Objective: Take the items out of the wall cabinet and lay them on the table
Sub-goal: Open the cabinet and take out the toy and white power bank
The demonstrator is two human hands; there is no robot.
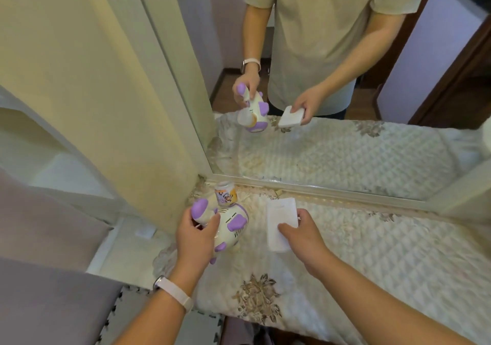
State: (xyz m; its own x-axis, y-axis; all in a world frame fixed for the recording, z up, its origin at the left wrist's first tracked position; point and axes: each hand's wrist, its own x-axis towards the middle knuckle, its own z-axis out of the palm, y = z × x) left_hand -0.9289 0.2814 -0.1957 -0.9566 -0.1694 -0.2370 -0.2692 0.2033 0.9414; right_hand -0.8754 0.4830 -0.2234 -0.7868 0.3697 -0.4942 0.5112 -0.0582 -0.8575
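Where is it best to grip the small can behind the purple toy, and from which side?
Likely around the can's round side wall, coming from above. It stands upright in the corner by the mirror frame, with the toy close in front and the left hand on that toy, so only the top looks free.

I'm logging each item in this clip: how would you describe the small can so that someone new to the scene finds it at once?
Start at the big mirror standing on the quilted tablecloth and go to its bottom left corner. The small can stands upright there, just behind the purple and cream toy held by the left hand. Unlike the plain white flat box under the right hand, it is round with a colourful cartoon label.
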